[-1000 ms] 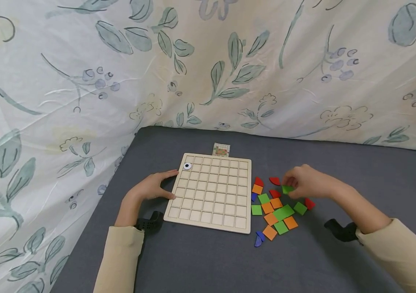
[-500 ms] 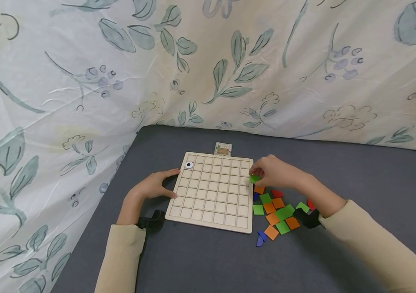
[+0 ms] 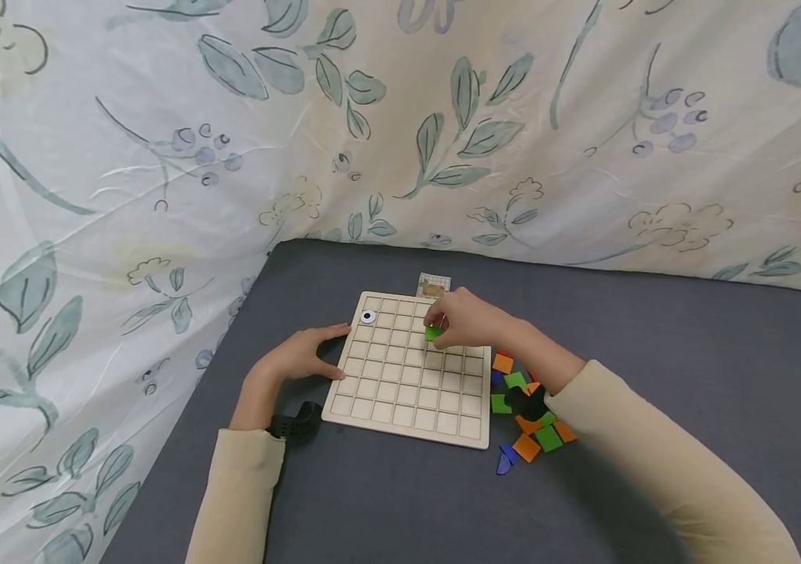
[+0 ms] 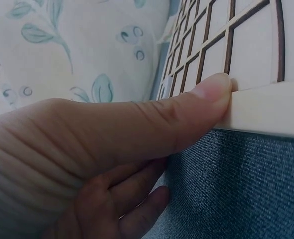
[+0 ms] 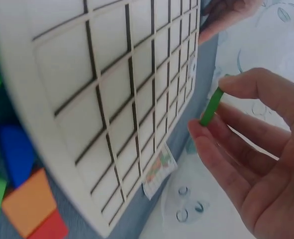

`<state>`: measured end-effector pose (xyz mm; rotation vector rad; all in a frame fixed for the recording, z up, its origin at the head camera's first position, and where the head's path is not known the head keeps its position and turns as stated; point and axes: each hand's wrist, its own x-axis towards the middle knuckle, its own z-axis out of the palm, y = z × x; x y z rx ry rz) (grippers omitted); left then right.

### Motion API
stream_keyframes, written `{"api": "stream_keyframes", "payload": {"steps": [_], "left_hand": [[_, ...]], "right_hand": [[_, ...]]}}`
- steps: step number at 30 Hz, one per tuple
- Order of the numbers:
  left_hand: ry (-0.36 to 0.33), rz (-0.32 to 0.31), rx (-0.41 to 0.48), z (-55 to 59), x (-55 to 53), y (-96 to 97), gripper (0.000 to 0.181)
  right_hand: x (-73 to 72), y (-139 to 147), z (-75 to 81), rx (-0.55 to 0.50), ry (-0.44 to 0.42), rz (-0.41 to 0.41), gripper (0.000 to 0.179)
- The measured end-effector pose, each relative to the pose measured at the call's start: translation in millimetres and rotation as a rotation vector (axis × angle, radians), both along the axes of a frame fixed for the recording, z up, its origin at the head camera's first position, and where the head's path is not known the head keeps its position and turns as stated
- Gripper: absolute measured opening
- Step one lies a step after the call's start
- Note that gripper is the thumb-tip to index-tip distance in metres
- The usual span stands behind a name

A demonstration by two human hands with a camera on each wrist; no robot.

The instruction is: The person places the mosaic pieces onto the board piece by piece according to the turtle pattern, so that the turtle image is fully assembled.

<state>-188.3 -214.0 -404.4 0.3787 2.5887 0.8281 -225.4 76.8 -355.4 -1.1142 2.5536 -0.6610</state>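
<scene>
A wooden grid board (image 3: 404, 415) lies on the dark cloth. My left hand (image 3: 302, 357) rests against the board's left edge. In the left wrist view its thumb (image 4: 201, 97) touches the rim, fingers extended below. Over the upper middle of the grid, my right hand (image 3: 469, 319) pinches a green square tile (image 3: 433, 333) between thumb and fingertips. The right wrist view has that green tile edge-on, apart from the board. A round white piece with a black dot (image 3: 368, 316) sits in the grid's top left cell.
Right of the board lie several loose tiles: orange squares (image 3: 527, 448), green squares (image 3: 549, 439) and blue pieces (image 3: 504, 464), partly hidden by the right forearm. A small picture card (image 3: 434, 283) lies behind the board's back edge. A flower-patterned sheet (image 3: 400, 117) rises behind.
My right hand picked up a green tile from the right-hand pile and moved left with it over the board. The left hand stays at the board's edge.
</scene>
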Motion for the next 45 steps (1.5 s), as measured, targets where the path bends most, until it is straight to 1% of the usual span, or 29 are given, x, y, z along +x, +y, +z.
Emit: {"api": "stream_keyframes", "payload": {"steps": [8, 13, 16, 23, 27, 31, 39, 45], "left_hand": [[-0.007, 0.0, -0.005, 0.2, -0.4, -0.2, 0.084], [-0.026, 0.002, 0.009, 1.1, -0.3, 0.3, 0.084], [-0.024, -0.004, 0.012, 1.3, -0.2, -0.2, 0.084], [-0.013, -0.022, 0.019, 1.6, -0.3, -2.3, 0.084], [-0.008, -0.029, 0.018, 0.8, -1.1, -2.6, 0.084], [-0.007, -0.031, 0.015, 0.8, -0.4, -2.8, 0.084], [-0.01, -0.019, 0.014, 1.3, 0.0, -2.5, 0.083], [-0.006, -0.019, 0.013, 0.8, -0.8, -1.8, 0.083]], "right_hand": [[-9.7, -31, -9.1, -0.008, 0.034, 0.016, 0.028], [-10.6, -56, -13.1, -0.007, 0.044, 0.003, 0.03], [-11.5, -70, -16.2, -0.018, 0.041, -0.007, 0.029], [-16.0, -96, -29.7, -0.044, 0.079, -0.015, 0.023], [-18.4, -103, -37.7, 0.002, 0.089, -0.04, 0.021], [-19.9, -106, -43.4, 0.033, 0.105, -0.053, 0.023], [-17.4, -109, -46.5, 0.027, 0.15, -0.043, 0.02], [-14.1, -110, -46.8, 0.019, 0.151, -0.07, 0.019]]}}
